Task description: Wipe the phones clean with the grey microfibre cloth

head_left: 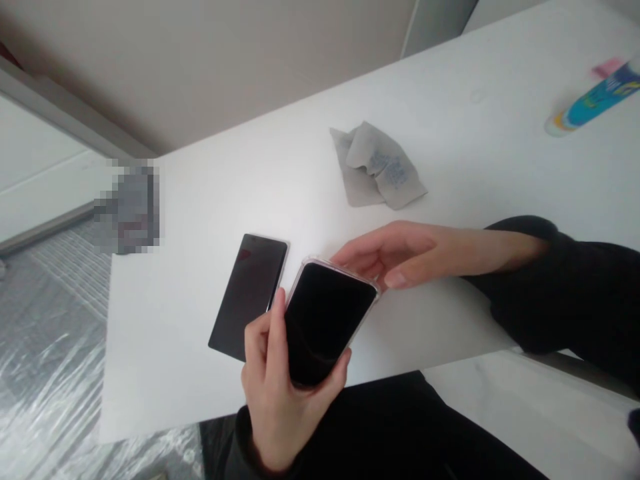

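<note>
My left hand (pixel 280 393) grips the lower end of a black smartphone in a clear case (pixel 325 317), held screen-up just above the white table (pixel 210 193). My right hand (pixel 400 257) touches the phone's upper right corner, fingers curled along the case edge and thumb beside it. A flat dark screen protector or glass panel (pixel 247 293) lies on the table just left of the phone, partly behind my left thumb.
A crumpled grey cleaning cloth (pixel 377 167) lies further back on the table. A blue and white tube (pixel 595 100) rests at the far right, with a small pink item (pixel 606 67) beside it. The table's near edge runs just below my hands; plastic-covered floor lies to the left.
</note>
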### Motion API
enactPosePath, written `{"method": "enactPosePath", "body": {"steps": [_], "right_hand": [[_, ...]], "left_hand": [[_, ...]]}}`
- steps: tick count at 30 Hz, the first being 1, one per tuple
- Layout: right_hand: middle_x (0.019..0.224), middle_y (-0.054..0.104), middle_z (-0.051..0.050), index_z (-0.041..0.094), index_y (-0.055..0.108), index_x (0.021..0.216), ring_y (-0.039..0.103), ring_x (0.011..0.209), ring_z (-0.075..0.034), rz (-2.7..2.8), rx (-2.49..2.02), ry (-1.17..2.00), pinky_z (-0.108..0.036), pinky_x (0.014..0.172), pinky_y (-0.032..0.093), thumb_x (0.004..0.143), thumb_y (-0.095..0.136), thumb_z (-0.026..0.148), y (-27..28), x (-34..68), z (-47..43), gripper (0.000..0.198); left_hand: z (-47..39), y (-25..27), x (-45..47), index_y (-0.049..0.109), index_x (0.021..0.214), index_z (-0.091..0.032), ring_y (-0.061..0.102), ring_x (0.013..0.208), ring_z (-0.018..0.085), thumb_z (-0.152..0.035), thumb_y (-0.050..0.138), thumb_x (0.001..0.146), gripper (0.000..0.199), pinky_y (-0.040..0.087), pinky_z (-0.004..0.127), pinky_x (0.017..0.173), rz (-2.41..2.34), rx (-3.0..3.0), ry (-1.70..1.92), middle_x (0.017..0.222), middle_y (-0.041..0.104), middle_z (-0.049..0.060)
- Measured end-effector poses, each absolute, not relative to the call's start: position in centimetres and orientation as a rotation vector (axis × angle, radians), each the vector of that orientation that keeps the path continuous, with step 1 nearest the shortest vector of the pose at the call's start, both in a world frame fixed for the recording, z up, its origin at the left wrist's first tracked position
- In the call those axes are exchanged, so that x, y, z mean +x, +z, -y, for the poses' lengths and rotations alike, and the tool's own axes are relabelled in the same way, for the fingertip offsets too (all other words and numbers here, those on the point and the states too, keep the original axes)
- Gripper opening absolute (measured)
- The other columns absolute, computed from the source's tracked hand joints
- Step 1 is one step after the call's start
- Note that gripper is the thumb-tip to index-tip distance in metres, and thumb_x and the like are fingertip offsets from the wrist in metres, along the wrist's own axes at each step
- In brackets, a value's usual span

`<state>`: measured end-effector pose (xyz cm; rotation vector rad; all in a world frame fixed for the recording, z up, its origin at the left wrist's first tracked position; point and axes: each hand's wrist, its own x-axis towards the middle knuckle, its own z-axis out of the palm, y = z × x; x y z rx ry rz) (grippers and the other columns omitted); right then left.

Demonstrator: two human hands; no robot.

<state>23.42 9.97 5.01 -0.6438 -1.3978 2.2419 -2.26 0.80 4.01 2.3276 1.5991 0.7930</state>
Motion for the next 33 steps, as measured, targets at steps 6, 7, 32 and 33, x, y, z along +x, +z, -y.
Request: {"method": "enactPosePath", "body": {"steps": [6, 7, 32, 33], "right_hand": [[0.131, 0.072, -0.017, 0.010, 0.051, 0.146, 0.069, 0.120, -0.024, 1.449, -0.684, 2.211, -0.040, 0.103, 0.052, 0.093, 0.063, 0.021, 4.6, 23.2, -9.5, 0.056], [0.130, 0.072, -0.017, 0.010, 0.051, 0.146, 0.070, 0.119, -0.023, 1.465, -0.688, 2.199, -0.040, 0.102, 0.052, 0.093, 0.063, 0.021, 4.5, 23.1, -9.5, 0.055], [0.124, 0.076, -0.012, 0.016, 0.063, 0.137, 0.072, 0.115, -0.025, 1.560, -0.806, 2.033, -0.042, 0.100, 0.054, 0.088, 0.062, 0.019, 4.6, 22.3, -9.5, 0.049], [0.121, 0.077, -0.011, 0.017, 0.064, 0.136, 0.072, 0.113, -0.024, 1.573, -0.817, 2.011, -0.041, 0.099, 0.055, 0.086, 0.062, 0.016, 4.7, 22.3, -9.5, 0.050]], "left_hand": [[-0.5, 3.7, -2.1, 0.029, 0.162, -0.023, 0.065, 0.096, 0.022, -0.035, 0.071, 0.089, 0.086, 0.060, 0.029, 0.072, -1.663, 2.360, 0.754, 0.113, 0.056, 0.008], [-0.5, 3.6, -2.1, 0.029, 0.162, -0.022, 0.066, 0.096, 0.023, -0.036, 0.070, 0.089, 0.085, 0.060, 0.029, 0.070, -1.674, 2.367, 0.751, 0.113, 0.056, 0.008], [-0.5, 1.9, -2.3, 0.030, 0.163, -0.022, 0.074, 0.086, 0.024, -0.041, 0.063, 0.091, 0.081, 0.061, 0.026, 0.053, -1.739, 2.399, 0.799, 0.115, 0.064, 0.013], [-0.5, 1.9, -2.2, 0.030, 0.163, -0.022, 0.074, 0.086, 0.023, -0.040, 0.063, 0.091, 0.081, 0.061, 0.025, 0.053, -1.738, 2.404, 0.797, 0.114, 0.064, 0.012]]}}
